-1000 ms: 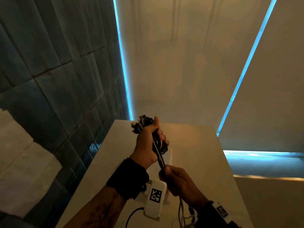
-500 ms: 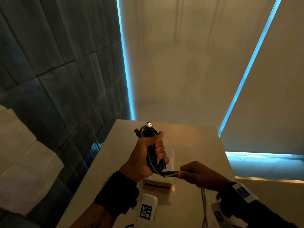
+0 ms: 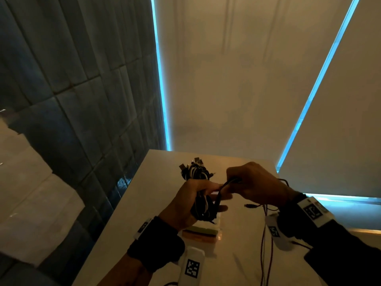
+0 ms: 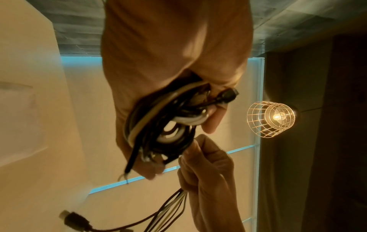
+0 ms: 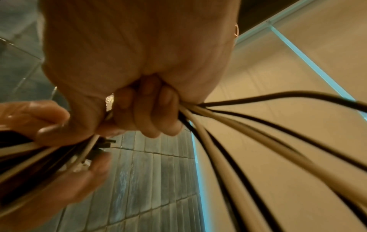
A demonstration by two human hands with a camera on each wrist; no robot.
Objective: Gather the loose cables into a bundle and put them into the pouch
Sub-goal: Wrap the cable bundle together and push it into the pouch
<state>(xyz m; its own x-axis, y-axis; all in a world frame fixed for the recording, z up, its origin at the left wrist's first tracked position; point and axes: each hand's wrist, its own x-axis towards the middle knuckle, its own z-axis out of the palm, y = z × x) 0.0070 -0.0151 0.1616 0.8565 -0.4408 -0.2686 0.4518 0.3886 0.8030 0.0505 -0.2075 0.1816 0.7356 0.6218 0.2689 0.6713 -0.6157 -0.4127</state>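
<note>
My left hand (image 3: 185, 205) grips a coiled bundle of black and white cables (image 3: 198, 176) upright above the table, plug ends sticking out on top. In the left wrist view the cable bundle (image 4: 164, 125) loops through the left hand (image 4: 168, 62). My right hand (image 3: 253, 184) is fisted round the loose cable tails (image 3: 222, 188) right beside the bundle. The right wrist view shows the right hand (image 5: 143, 70) with the cable tails (image 5: 258, 133) fanning out below it. The tails hang down to the table. A flat pouch (image 3: 202, 232) lies on the table under the left hand, partly hidden.
The pale table (image 3: 160, 203) is narrow, with a dark tiled wall (image 3: 72, 100) along its left edge and blinds behind. Thin red and dark wires (image 3: 266, 250) trail over the table at right. A caged lamp (image 4: 272, 117) glows in the left wrist view.
My right hand has carried the cable tails up and over, from low right of the bundle to level with its upper part. The left hand keeps holding the bundle.
</note>
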